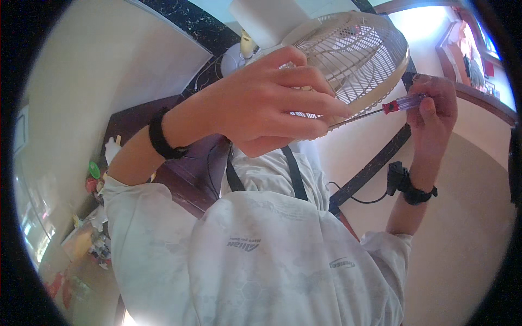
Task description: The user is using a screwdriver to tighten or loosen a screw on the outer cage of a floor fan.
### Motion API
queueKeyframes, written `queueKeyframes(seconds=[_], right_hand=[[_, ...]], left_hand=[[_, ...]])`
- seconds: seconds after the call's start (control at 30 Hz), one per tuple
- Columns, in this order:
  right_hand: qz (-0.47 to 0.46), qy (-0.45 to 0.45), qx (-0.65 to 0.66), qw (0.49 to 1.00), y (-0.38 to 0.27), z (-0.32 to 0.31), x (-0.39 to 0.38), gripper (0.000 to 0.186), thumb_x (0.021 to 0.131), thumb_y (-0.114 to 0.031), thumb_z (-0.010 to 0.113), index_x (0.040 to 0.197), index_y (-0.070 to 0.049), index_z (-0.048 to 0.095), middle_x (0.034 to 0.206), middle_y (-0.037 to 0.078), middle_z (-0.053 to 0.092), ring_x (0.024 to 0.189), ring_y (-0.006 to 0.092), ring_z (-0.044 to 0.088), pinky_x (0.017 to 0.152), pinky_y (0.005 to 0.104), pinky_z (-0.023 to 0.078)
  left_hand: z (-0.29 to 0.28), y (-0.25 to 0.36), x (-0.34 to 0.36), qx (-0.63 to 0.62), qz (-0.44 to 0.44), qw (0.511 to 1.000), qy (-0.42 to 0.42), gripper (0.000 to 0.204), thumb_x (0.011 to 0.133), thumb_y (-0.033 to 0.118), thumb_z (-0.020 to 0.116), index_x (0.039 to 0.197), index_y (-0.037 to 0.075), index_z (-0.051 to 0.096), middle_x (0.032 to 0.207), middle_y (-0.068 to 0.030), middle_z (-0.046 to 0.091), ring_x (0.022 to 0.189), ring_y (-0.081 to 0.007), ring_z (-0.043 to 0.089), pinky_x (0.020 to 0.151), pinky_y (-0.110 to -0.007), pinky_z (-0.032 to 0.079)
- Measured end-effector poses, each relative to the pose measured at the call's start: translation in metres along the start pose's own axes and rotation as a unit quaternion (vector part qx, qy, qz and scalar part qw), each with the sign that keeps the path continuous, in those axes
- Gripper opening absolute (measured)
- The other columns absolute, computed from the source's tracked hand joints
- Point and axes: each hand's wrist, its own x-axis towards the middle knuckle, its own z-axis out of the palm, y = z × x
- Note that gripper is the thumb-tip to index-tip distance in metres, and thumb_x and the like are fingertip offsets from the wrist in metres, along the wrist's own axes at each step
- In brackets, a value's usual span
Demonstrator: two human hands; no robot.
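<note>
A fan [375, 60] with a pale wire guard is tilted in front of me at upper centre. My left hand [277, 103] reaches across from the left, its bent fingers gripping the near edge of the guard. On the right, my right hand [435, 106] is closed around the handle of a screwdriver [403, 103], which is clear with a red collar. Its thin shaft points left to the guard's lower rim, beside my left fingertips. The screwdriver's tip and whatever it touches are hidden there.
A white boxy object [266, 22] stands behind the fan. A dark reddish-brown wooden surface [185, 168] lies left of my body. Various small items [98, 239] sit at the far left. A black cable [364, 201] runs to the device on my right wrist.
</note>
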Motion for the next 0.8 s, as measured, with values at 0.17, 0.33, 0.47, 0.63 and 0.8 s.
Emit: queueKeyframes(seconds=[0.17,0.33,0.47,0.63,0.8], right_hand=[[-0.044,-0.016,-0.047,0.998,0.009,-0.014,-0.006,0.028,0.091,-0.020,0.067,0.099,0.005,0.062,0.081,0.010,0.062,0.051,0.0084,0.049,0.041,0.0213,0.036],[-0.029,-0.046,-0.022,0.998,0.000,-0.013,-0.009,0.034,0.094,-0.020,0.061,0.109,0.010,0.061,0.082,0.011,0.064,0.055,0.0105,0.055,0.042,0.0196,0.033],[0.002,-0.034,-0.100,0.994,0.001,-0.019,-0.011,0.033,0.093,-0.018,0.060,0.111,0.009,0.061,0.088,0.014,0.065,0.056,0.0108,0.057,0.044,0.0181,0.032],[-0.009,-0.046,-0.105,0.993,-0.002,-0.016,-0.006,0.023,0.093,-0.018,0.060,0.096,0.005,0.062,0.085,0.010,0.060,0.060,0.0097,0.050,0.050,0.0206,0.036],[-0.047,-0.079,-0.112,0.989,0.002,-0.014,0.004,0.021,0.091,-0.016,0.061,0.079,0.000,0.055,0.079,0.008,0.054,0.066,0.0087,0.045,0.057,0.0235,0.039]], left_hand=[[-0.001,0.001,0.002,-0.001,-0.008,1.000,-0.004,0.011,0.079,0.016,0.066,0.089,0.013,0.063,0.125,-0.0039,0.063,0.099,-0.0216,0.058,0.086,-0.042,0.037],[-0.002,0.000,0.002,-0.012,-0.013,1.000,-0.004,0.011,0.079,0.015,0.065,0.090,0.014,0.063,0.126,-0.0040,0.063,0.100,-0.0213,0.058,0.088,-0.042,0.036],[-0.002,-0.001,0.002,-0.010,-0.014,1.000,-0.010,0.012,0.079,0.014,0.064,0.090,0.014,0.063,0.126,-0.0042,0.063,0.100,-0.0216,0.058,0.088,-0.043,0.036],[-0.001,-0.001,0.000,0.001,-0.006,1.000,-0.006,0.010,0.080,0.015,0.063,0.090,0.014,0.063,0.125,-0.0036,0.063,0.099,-0.0220,0.058,0.088,-0.042,0.036],[-0.001,0.000,-0.001,0.009,-0.007,1.000,-0.001,0.009,0.080,0.016,0.062,0.089,0.014,0.064,0.125,-0.0031,0.064,0.099,-0.0219,0.058,0.088,-0.042,0.037]])
